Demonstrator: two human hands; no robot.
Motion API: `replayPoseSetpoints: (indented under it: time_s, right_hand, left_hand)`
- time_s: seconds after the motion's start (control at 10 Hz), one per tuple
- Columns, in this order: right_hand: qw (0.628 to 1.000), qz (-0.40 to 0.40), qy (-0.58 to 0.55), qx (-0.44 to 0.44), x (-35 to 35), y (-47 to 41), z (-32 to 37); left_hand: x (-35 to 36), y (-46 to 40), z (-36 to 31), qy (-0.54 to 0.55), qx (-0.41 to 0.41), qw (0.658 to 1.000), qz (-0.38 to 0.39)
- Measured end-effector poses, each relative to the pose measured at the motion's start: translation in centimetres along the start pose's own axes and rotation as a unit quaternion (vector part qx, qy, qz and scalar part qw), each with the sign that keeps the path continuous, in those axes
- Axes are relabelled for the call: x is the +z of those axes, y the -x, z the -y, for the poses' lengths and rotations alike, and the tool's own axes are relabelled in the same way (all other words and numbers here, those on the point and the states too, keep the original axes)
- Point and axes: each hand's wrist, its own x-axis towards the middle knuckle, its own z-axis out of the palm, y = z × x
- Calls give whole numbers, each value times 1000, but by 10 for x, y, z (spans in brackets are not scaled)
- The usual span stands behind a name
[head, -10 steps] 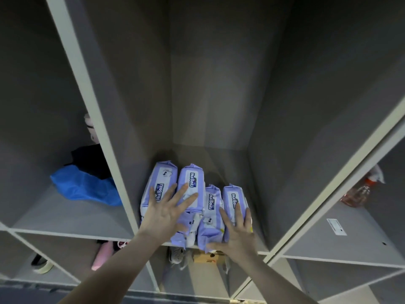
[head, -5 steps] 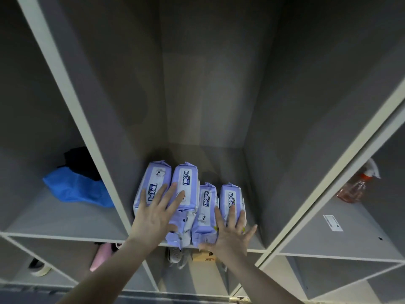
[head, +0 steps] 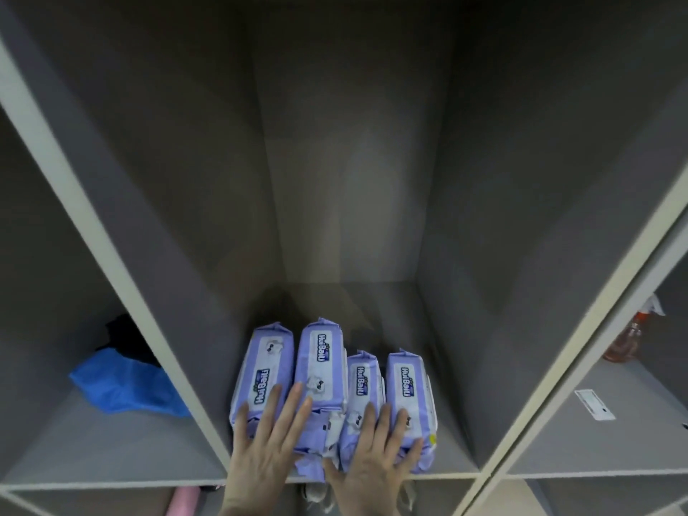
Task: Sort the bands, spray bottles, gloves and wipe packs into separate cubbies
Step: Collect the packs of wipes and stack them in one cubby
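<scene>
Four purple wipe packs (head: 335, 381) marked "HuiBeiLi" sit at the cubby shelf (head: 450, 456) front edge; left hand (head: 266, 448) and right hand (head: 376, 459) lie flat, fingers spread, on them.

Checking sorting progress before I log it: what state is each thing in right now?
wipe packs: side by side in the middle cubby
left hand: flat on the left packs
right hand: flat on the right packs
blue glove: crumpled, left cubby
spray bottle: upright, right cubby

Dim, bluish light, cubby interior deep in shadow, wide-angle bending at edges, slightly soft focus
</scene>
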Motion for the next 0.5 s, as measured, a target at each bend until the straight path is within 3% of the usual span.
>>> replayPoseSetpoints:
  time_s: [0.1,0.2,0.3,0.5]
  right_hand:
    - [1000,-19,-12,12,4,-6,2]
    - [1000,16,-4,-6,5,-9,-3]
    - [996,22,61,-69,-7,-15,-23]
    - [994,39,83,-56,-12,-36,-54]
  left_hand:
    - [2,-1,0,-24,-1,999,-25]
    - [6,0,0,-29,5,999,-39]
    - [7,-2,-1,-29,4,998,-55]
    - [-19,-44,-10,155,52,986,14]
